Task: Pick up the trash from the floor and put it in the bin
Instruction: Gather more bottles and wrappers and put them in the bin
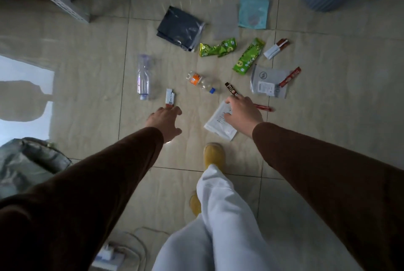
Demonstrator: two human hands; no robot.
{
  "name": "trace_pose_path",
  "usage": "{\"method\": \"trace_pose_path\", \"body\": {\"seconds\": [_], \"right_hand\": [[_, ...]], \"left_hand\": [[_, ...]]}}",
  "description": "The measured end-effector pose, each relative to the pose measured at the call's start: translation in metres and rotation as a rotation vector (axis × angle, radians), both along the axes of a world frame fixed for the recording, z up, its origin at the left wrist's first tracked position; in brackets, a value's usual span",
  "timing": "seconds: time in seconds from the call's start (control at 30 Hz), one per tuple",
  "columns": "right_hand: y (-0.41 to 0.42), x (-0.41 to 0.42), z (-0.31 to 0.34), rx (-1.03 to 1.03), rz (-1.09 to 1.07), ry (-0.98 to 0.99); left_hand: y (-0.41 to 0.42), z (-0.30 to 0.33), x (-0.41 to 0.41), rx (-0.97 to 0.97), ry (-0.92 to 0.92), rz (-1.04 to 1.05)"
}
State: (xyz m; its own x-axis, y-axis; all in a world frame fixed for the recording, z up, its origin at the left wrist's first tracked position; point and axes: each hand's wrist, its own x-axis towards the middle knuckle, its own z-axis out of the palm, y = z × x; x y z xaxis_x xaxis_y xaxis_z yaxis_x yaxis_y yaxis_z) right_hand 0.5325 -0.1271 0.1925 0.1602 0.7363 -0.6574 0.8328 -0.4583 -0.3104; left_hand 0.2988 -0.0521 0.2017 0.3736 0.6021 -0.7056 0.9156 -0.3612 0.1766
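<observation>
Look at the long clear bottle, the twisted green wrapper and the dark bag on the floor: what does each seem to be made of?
The long clear bottle with a blue cap looks like thin transparent plastic: the tiles show through it. The twisted green wrapper seems to be glossy printed plastic film, as it holds its creases. The dark grey flat bag is probably shiny plastic film, given its pale glints; foil cannot be ruled out.

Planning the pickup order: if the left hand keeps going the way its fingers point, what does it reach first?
Most likely the small white box with a red end, just beyond the left hand. Fingertips look almost on it, though height above the floor is unclear.
</observation>
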Motion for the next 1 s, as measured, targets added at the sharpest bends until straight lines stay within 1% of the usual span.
{"method": "trace_pose_path", "body": {"seconds": [0.13, 0.33, 0.53, 0.73, 0.8, 0.93, 1.0], "right_hand": [[0.035, -0.015, -0.018, -0.021, -0.034, 0.02], [0.075, -0.05, -0.043, -0.097, -0.12, 0.048], [0.112, -0.075, -0.074, -0.152, -0.253, -0.001], [0.152, -0.095, -0.145, -0.137, -0.343, 0.01], [0.158, -0.098, -0.174, -0.12, -0.337, -0.024], [0.163, -0.091, -0.232, -0.059, -0.246, -0.138], [0.166, -0.082, -0.259, -0.045, -0.236, -0.168]], "left_hand": [[0.047, -0.016, -0.01, 0.009, 0.007, -0.041], [0.112, -0.051, -0.024, -0.047, 0.001, -0.088], [0.161, -0.086, -0.047, -0.073, -0.003, -0.358], [0.194, -0.159, -0.061, -0.041, 0.006, -0.571], [0.198, -0.191, -0.06, -0.01, -0.005, -0.679], [0.196, -0.256, -0.054, 0.07, -0.057, -0.956], [0.189, -0.289, -0.053, 0.091, -0.063, -1.038]]}}
